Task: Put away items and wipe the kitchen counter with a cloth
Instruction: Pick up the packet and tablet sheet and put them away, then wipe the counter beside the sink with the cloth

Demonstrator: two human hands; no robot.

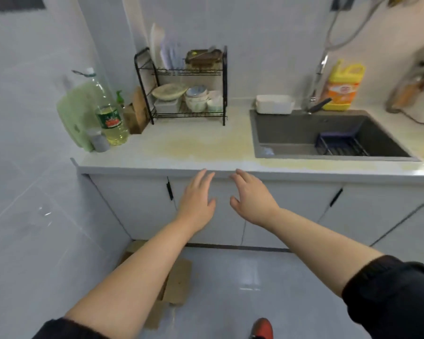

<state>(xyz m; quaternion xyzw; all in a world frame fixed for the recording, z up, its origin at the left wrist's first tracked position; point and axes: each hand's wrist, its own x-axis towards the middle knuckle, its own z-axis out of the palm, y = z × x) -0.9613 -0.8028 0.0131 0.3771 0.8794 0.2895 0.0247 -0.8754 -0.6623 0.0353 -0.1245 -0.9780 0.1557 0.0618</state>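
While both bare hands reach forward side by side, fingers straight and loosely spread, neither holds anything. The left hand (197, 199) and the right hand (251, 199) hang close together without touching. Their fingertips lie at the front edge of the white kitchen counter with yellowish stains (201, 145); whether they touch that edge cannot be told. Beyond the left hand, at the back of the counter, stands a black wire two-tier dish rack (224, 89) holding bowls and plates. Further left of that hand, a clear plastic bottle of yellow oil with a green label (110, 118) stands just beside a pale green plastic pouch (76, 118). Beyond and right of the right hand lies the dark grey rectangular sink (291, 132), a dark blue wire basket (338, 144) inside it. Behind the sink, a white rectangular box (274, 104) and a yellow plastic detergent jug (344, 86) stand by the wall. Below the left forearm, flattened brown cardboard (179, 282) lies on the floor.
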